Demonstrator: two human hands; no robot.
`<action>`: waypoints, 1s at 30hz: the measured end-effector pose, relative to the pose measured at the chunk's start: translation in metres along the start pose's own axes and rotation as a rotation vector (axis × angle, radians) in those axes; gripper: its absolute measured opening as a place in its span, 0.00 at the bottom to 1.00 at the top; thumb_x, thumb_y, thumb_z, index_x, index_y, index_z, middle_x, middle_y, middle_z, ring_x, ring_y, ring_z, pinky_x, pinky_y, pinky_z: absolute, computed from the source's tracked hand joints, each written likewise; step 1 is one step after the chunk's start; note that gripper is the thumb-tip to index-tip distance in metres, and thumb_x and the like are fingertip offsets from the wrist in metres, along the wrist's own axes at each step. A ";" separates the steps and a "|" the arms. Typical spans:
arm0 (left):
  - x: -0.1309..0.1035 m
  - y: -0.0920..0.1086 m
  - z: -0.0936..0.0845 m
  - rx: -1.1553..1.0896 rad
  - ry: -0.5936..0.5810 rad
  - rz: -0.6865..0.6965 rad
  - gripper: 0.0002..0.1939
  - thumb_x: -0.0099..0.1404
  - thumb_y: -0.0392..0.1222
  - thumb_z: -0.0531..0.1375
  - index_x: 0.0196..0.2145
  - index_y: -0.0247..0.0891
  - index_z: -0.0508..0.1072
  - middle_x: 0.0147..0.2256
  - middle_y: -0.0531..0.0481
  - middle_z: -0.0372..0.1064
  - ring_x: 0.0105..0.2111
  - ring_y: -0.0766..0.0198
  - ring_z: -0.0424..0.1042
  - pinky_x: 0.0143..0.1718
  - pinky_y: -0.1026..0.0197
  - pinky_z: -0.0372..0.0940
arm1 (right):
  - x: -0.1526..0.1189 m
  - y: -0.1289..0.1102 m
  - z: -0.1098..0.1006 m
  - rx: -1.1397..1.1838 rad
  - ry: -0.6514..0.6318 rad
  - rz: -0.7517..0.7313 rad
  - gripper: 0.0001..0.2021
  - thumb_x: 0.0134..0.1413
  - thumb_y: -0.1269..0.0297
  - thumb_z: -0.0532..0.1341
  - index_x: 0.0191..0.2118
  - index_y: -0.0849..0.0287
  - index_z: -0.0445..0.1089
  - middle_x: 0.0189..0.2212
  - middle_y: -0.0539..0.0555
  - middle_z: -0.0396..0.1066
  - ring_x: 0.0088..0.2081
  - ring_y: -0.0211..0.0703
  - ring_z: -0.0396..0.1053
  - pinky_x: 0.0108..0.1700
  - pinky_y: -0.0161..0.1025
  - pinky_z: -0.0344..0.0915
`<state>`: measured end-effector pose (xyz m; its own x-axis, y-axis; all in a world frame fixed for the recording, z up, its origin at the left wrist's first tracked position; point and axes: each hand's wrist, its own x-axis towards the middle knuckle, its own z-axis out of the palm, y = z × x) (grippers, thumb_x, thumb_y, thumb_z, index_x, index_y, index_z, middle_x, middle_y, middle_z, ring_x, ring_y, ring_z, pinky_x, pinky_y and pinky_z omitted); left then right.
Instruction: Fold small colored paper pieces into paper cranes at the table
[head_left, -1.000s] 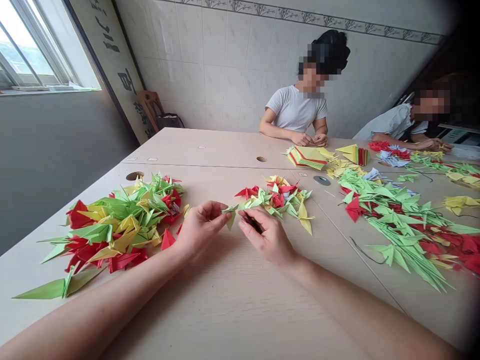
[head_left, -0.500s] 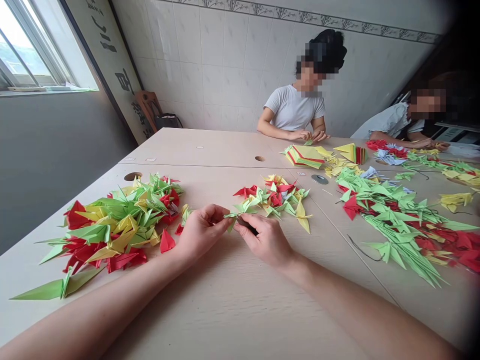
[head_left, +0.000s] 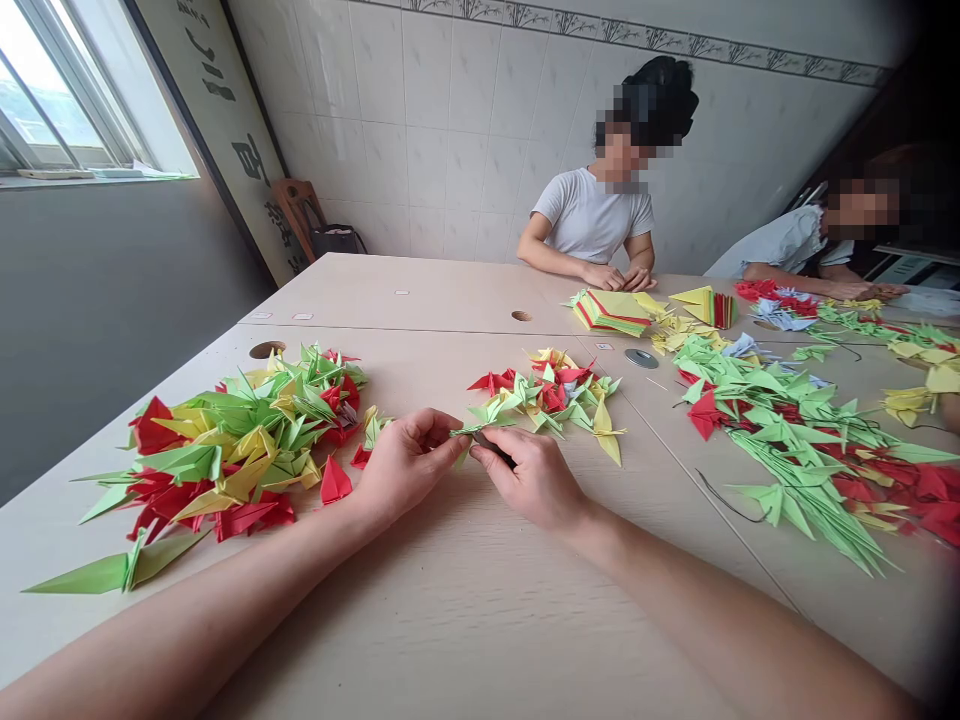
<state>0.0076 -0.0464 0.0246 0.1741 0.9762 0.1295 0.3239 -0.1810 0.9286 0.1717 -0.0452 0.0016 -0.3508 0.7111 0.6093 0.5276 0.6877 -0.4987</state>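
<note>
Near the middle of the table, my left hand (head_left: 409, 460) pinches a small green folded paper piece (head_left: 463, 432). Close against it, my right hand (head_left: 529, 470) grips a thin dark tool (head_left: 496, 448), its tip at the green piece. Just beyond my hands lies a small pile of red, green and yellow paper cranes (head_left: 556, 392). A larger mixed pile of folded paper (head_left: 247, 440) spreads to the left of my left hand, with a single red piece (head_left: 334, 482) beside my wrist.
Long rows of green and red folded paper (head_left: 810, 440) cover the right side. A stack of paper pieces (head_left: 611, 311) lies at the far edge, before a seated person (head_left: 596, 220). Another person (head_left: 780, 245) leans at the far right. A metal disc (head_left: 640, 358) sits in the table (head_left: 480, 620).
My hands hold nearly the same pose. The green piece near the seated person's hands no longer shows. Part of a hand has appeared at the right edge by a yellow piece.
</note>
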 end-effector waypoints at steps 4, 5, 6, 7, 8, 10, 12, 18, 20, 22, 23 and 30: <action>-0.001 0.003 0.000 -0.004 0.005 0.001 0.09 0.55 0.45 0.59 0.29 0.35 0.70 0.24 0.51 0.68 0.24 0.69 0.64 0.25 0.66 0.60 | 0.001 0.001 0.000 -0.016 0.000 -0.002 0.06 0.55 0.72 0.54 0.29 0.58 0.65 0.21 0.49 0.65 0.24 0.37 0.61 0.26 0.35 0.58; -0.001 0.004 0.000 -0.006 0.007 -0.002 0.09 0.55 0.45 0.59 0.29 0.35 0.70 0.24 0.51 0.68 0.24 0.69 0.64 0.24 0.66 0.60 | 0.001 0.001 0.000 -0.025 0.002 -0.005 0.06 0.55 0.71 0.54 0.29 0.58 0.65 0.21 0.49 0.65 0.24 0.37 0.61 0.26 0.35 0.57; -0.001 0.004 0.000 -0.007 0.008 -0.007 0.09 0.55 0.45 0.59 0.29 0.35 0.70 0.24 0.51 0.68 0.24 0.69 0.64 0.24 0.66 0.60 | 0.001 0.001 0.000 -0.032 0.002 -0.008 0.07 0.55 0.71 0.54 0.28 0.58 0.65 0.21 0.49 0.65 0.24 0.37 0.61 0.26 0.35 0.57; -0.001 0.004 0.000 -0.008 0.008 -0.011 0.09 0.55 0.45 0.59 0.29 0.35 0.70 0.24 0.51 0.68 0.24 0.69 0.64 0.25 0.66 0.60 | 0.001 0.001 0.000 -0.035 0.003 -0.011 0.07 0.55 0.71 0.54 0.28 0.58 0.65 0.22 0.50 0.65 0.24 0.38 0.61 0.26 0.35 0.57; -0.001 0.003 0.000 -0.010 0.005 -0.014 0.10 0.55 0.45 0.59 0.29 0.35 0.70 0.24 0.51 0.68 0.24 0.68 0.64 0.25 0.66 0.60 | 0.001 0.001 0.000 -0.036 0.004 -0.013 0.07 0.55 0.71 0.53 0.28 0.58 0.65 0.21 0.50 0.65 0.24 0.38 0.61 0.26 0.35 0.57; -0.001 0.003 0.000 -0.016 -0.002 -0.018 0.10 0.55 0.45 0.59 0.30 0.35 0.69 0.25 0.51 0.68 0.24 0.68 0.65 0.25 0.66 0.60 | 0.001 0.001 -0.001 -0.032 0.004 -0.015 0.07 0.56 0.71 0.53 0.29 0.58 0.65 0.22 0.50 0.65 0.24 0.38 0.62 0.27 0.35 0.58; -0.001 0.002 0.000 -0.023 -0.009 -0.019 0.10 0.55 0.45 0.58 0.30 0.35 0.69 0.25 0.51 0.68 0.25 0.68 0.65 0.26 0.65 0.61 | 0.001 0.001 -0.001 -0.030 0.003 -0.015 0.06 0.55 0.71 0.53 0.29 0.58 0.65 0.22 0.50 0.65 0.25 0.38 0.62 0.27 0.35 0.58; -0.001 0.002 0.000 -0.033 -0.026 -0.019 0.10 0.56 0.46 0.58 0.31 0.35 0.69 0.27 0.50 0.68 0.26 0.67 0.65 0.27 0.65 0.61 | 0.001 0.001 -0.001 -0.033 -0.008 -0.020 0.07 0.56 0.72 0.53 0.29 0.58 0.65 0.22 0.50 0.65 0.25 0.38 0.62 0.27 0.35 0.58; -0.001 0.002 0.000 -0.034 -0.029 -0.019 0.10 0.56 0.46 0.58 0.31 0.35 0.69 0.27 0.50 0.68 0.26 0.67 0.65 0.27 0.65 0.60 | 0.001 0.002 -0.001 -0.027 -0.004 -0.025 0.07 0.56 0.71 0.53 0.29 0.58 0.65 0.22 0.50 0.65 0.25 0.38 0.62 0.28 0.35 0.59; -0.001 0.002 0.000 -0.032 -0.026 -0.018 0.10 0.56 0.46 0.58 0.31 0.35 0.69 0.26 0.51 0.68 0.26 0.67 0.65 0.27 0.65 0.60 | 0.000 0.002 -0.001 -0.026 -0.001 -0.030 0.07 0.56 0.71 0.53 0.29 0.58 0.65 0.22 0.49 0.66 0.25 0.37 0.63 0.28 0.35 0.59; -0.001 0.001 0.000 -0.032 -0.024 -0.019 0.10 0.56 0.45 0.58 0.31 0.35 0.69 0.26 0.51 0.67 0.25 0.67 0.65 0.27 0.65 0.60 | 0.000 0.002 -0.001 -0.028 0.000 -0.031 0.07 0.56 0.71 0.53 0.29 0.58 0.66 0.22 0.49 0.65 0.25 0.37 0.62 0.28 0.35 0.59; 0.000 0.002 0.000 -0.030 -0.020 -0.029 0.10 0.55 0.45 0.58 0.31 0.35 0.69 0.27 0.51 0.68 0.26 0.67 0.66 0.27 0.65 0.61 | 0.001 0.003 0.000 0.006 0.010 -0.037 0.06 0.56 0.72 0.54 0.31 0.58 0.66 0.24 0.50 0.67 0.26 0.38 0.64 0.29 0.35 0.61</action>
<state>0.0084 -0.0470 0.0261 0.1834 0.9784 0.0956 0.3012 -0.1485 0.9419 0.1729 -0.0429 0.0007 -0.3620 0.6839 0.6335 0.5099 0.7141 -0.4796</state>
